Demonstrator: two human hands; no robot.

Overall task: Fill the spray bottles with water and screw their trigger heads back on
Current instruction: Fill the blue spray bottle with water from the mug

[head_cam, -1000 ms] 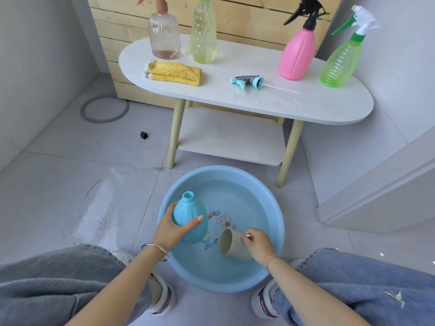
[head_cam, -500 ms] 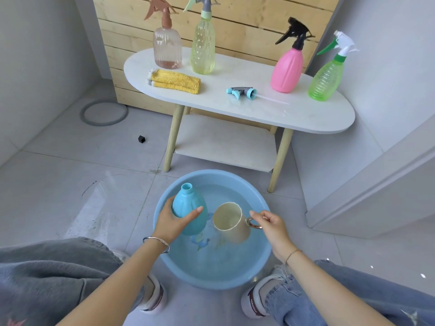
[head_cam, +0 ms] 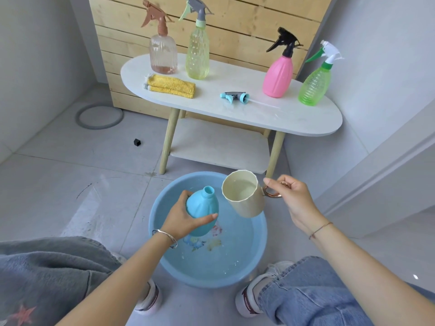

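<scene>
My left hand [head_cam: 181, 218] grips a blue spray bottle [head_cam: 203, 209] with no head, its open neck tilted up and right, above a blue basin [head_cam: 259, 245] of water. My right hand [head_cam: 290, 198] holds a cream cup [head_cam: 243, 194] by its copper handle; the cup has water in it and hangs just right of the bottle's neck, not touching it. The bottle's blue-grey trigger head [head_cam: 235, 97] with its dip tube lies on the white table [head_cam: 282, 118].
On the table stand a brown-headed clear bottle [head_cam: 163, 55], a yellow-green bottle [head_cam: 197, 52], a pink bottle [head_cam: 279, 75] and a green bottle [head_cam: 315, 83], all with heads on, plus a folded yellow cloth [head_cam: 171, 86]. My knees flank the basin. A grey ring [head_cam: 99, 116] lies on the floor.
My right hand lifted the cup out of the basin water and brought it up beside the bottle's neck. My left hand raised the bottle slightly.
</scene>
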